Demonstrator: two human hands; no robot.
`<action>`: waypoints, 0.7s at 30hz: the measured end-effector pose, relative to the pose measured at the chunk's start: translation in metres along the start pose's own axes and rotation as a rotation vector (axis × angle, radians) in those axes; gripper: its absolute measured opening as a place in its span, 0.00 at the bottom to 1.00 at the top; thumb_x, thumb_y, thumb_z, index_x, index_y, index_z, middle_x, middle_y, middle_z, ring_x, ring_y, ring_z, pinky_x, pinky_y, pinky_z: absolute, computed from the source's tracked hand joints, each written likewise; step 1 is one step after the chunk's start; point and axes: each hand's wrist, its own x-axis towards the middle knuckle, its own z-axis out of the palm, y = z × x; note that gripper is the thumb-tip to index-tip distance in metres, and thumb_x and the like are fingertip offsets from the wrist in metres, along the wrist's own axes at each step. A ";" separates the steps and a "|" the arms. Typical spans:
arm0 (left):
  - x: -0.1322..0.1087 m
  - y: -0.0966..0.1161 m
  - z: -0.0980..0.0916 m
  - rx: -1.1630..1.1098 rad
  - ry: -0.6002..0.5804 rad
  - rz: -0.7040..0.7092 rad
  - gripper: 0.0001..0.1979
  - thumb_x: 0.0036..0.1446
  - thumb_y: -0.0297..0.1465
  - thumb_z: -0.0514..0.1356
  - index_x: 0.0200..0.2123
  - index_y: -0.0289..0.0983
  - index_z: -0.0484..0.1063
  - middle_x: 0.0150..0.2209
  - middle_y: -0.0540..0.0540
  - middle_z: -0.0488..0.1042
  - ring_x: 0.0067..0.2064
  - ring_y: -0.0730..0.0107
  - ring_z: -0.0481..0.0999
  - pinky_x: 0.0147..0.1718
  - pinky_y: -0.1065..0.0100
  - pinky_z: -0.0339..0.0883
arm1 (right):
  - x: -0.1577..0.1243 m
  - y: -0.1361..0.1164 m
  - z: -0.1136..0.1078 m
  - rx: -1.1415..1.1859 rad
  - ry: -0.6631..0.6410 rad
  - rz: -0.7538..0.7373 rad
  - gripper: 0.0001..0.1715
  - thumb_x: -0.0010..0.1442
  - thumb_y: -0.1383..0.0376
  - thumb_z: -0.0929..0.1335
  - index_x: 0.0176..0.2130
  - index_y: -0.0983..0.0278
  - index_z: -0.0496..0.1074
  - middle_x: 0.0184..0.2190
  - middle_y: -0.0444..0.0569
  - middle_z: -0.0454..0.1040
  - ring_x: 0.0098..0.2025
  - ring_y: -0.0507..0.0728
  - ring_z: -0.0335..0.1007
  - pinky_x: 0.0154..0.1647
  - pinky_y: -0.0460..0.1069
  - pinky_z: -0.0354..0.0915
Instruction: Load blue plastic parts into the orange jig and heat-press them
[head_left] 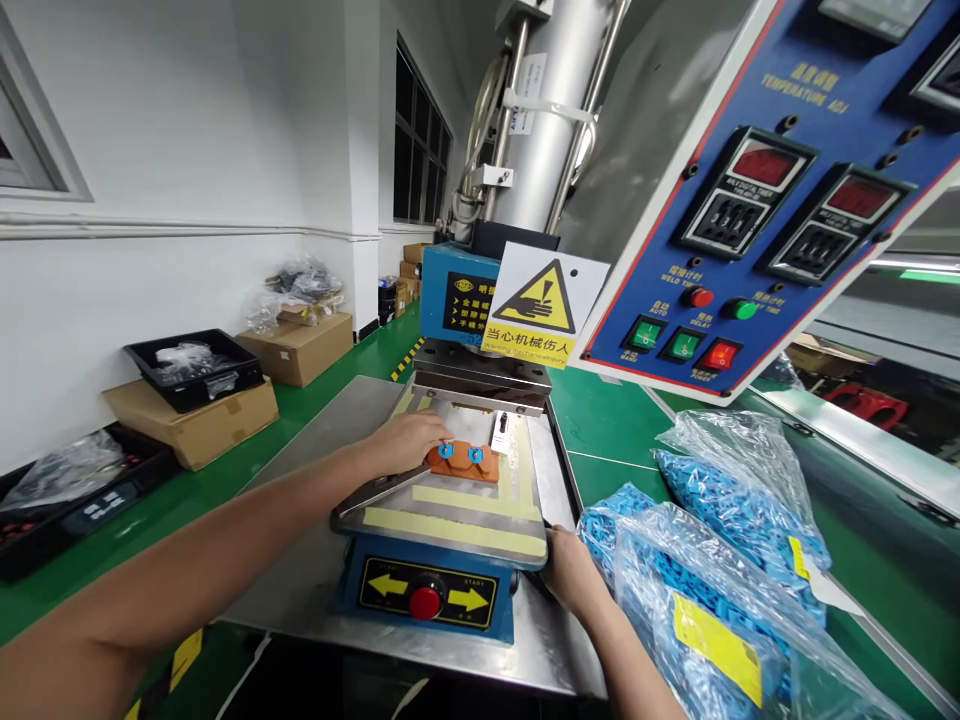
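My left hand [411, 442] is over the machine's work plate [450, 512], with its fingertips at the left end of an orange fixture [463, 462]. Its fingers look closed, but whatever they hold is hidden. Two small blue parts [475, 456] sit in the fixture. A thin grey metal strip [397, 488] runs slantwise below this hand; I cannot tell whether it is held. My right hand [568, 570] is curled at the plate's front right corner, beside the blue machine base [502, 618]. Its fingertips are out of sight, near something dark.
The dark press head [484, 375] hangs behind the plate, under a warning sign [547, 305]. A control panel [720, 260] juts in at upper right. Bags of blue parts [697, 600] lie on the right. A red button [425, 602] faces front. Boxes [300, 345] stand at left.
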 end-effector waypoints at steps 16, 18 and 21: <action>0.000 -0.001 0.002 0.060 -0.100 -0.002 0.18 0.56 0.18 0.50 0.38 0.37 0.77 0.37 0.45 0.76 0.41 0.63 0.72 0.39 0.67 0.64 | -0.003 0.015 -0.032 1.349 0.272 0.138 0.14 0.45 0.56 0.75 0.29 0.63 0.74 0.26 0.45 0.73 0.29 0.53 0.67 0.30 0.47 0.64; 0.000 -0.003 0.004 -0.076 -0.062 -0.074 0.17 0.58 0.21 0.49 0.39 0.38 0.77 0.37 0.45 0.77 0.40 0.65 0.73 0.39 0.68 0.65 | -0.009 0.003 -0.041 1.491 0.261 0.127 0.13 0.44 0.59 0.76 0.30 0.62 0.76 0.25 0.44 0.73 0.27 0.50 0.66 0.29 0.45 0.64; 0.001 -0.003 0.001 -0.224 -0.047 -0.154 0.17 0.58 0.23 0.49 0.37 0.38 0.78 0.38 0.45 0.77 0.38 0.66 0.74 0.38 0.69 0.65 | -0.010 -0.019 -0.049 1.607 0.246 0.103 0.12 0.43 0.61 0.78 0.29 0.63 0.77 0.24 0.43 0.73 0.26 0.48 0.65 0.28 0.42 0.63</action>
